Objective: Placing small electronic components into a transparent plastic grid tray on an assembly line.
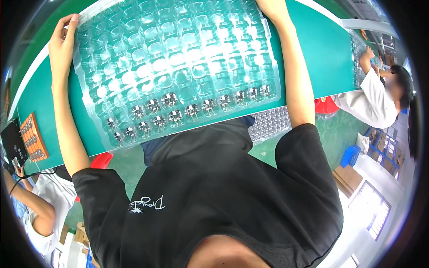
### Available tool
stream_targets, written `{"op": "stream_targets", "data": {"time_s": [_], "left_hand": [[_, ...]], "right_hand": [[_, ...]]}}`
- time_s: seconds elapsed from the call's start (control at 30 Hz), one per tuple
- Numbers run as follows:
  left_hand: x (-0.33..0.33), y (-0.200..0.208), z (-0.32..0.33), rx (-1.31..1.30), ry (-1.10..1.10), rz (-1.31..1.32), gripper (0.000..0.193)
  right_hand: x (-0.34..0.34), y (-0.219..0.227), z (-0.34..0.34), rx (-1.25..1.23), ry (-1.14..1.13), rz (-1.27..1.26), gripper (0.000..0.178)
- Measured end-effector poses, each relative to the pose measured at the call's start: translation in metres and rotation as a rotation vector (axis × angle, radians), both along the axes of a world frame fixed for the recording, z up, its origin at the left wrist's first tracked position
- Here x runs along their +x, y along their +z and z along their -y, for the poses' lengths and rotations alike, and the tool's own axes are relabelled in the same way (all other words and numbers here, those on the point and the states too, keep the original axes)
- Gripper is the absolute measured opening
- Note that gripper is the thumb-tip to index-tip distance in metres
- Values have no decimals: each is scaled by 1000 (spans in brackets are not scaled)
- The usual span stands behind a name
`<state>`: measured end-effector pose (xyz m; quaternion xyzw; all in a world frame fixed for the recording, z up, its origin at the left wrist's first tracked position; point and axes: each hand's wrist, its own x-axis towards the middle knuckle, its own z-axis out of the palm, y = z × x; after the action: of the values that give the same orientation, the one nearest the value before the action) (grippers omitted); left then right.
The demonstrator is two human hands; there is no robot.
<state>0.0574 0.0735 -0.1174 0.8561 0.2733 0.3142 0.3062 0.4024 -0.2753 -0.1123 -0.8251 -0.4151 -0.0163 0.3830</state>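
Note:
A large clear plastic blister tray (183,85) with rows of moulded pockets spreads in front of me over the green table. Small metallic parts (175,117) sit in the pockets along its near side, with a few more in the row behind at the left. The farther pockets look to hold nothing, though glare blurs some of them. At the far left corner my left hand (62,42) has its fingers curled on the tray's edge. My right hand (271,8) reaches to the far right corner; its fingers are cut off by the picture's upper edge.
An orange holder with small parts (33,139) and a black box (12,142) lie at the table's left. Another clear tray (272,124) is below the near edge. Co-workers sit at left (44,210) and right (373,98). Red stools (326,106) stand nearby.

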Motion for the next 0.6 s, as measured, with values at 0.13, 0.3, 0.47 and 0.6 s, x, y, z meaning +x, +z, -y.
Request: {"op": "stream_targets", "data": {"time_s": [0.13, 0.3, 0.47, 0.6], "left_hand": [[-6, 2, -9, -29, -8, -107, 37], [-2, -1, -4, -14, 16, -73, 37], [-2, -2, -3, 10, 2, -11, 38], [-2, -4, -6, 15, 11, -16, 39]], "right_hand": [[0, 0, -2, 32, 15, 24, 33], [0, 1, -2, 6, 8, 0, 33], [0, 2, -1, -6, 11, 13, 33], [-1, 3, -1, -18, 1, 9, 34]]}}
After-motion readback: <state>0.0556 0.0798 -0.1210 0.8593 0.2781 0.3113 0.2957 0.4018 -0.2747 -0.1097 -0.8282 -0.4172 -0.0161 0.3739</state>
